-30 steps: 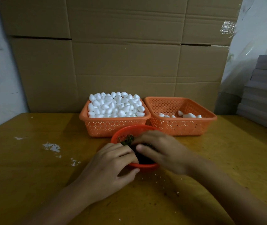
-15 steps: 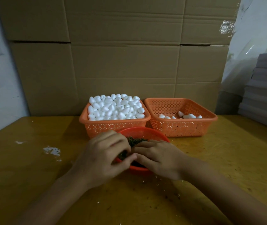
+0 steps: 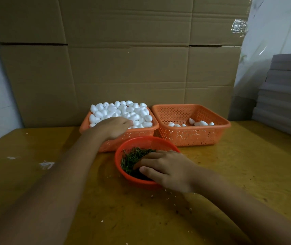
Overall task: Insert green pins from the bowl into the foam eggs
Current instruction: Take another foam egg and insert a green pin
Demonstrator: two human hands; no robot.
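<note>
Wooden table (image 3: pixel 35 183), with wide tabletop either side of the arms. The left basket (image 3: pixel 141 134) is heaped with foam eggs (image 3: pixel 123 110). The right basket (image 3: pixel 194 137) holds only a few, so most of the work likely remains. The bowl (image 3: pixel 142 143) of green pins (image 3: pixel 134 156) sits just in front. The left hand (image 3: pixel 113 127) reaches among the heaped eggs and the right hand (image 3: pixel 167 169) lies on the pins. Whether either pinches anything cannot be told.

L hand (image 3: pixel 113 127) stretched fwd; R hand (image 3: pixel 166 169) palm down

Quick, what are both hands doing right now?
Left hand: fingers curled over the foam eggs; grip cannot be told.
Right hand: fingers on the green pins; pinch cannot be told.
</note>
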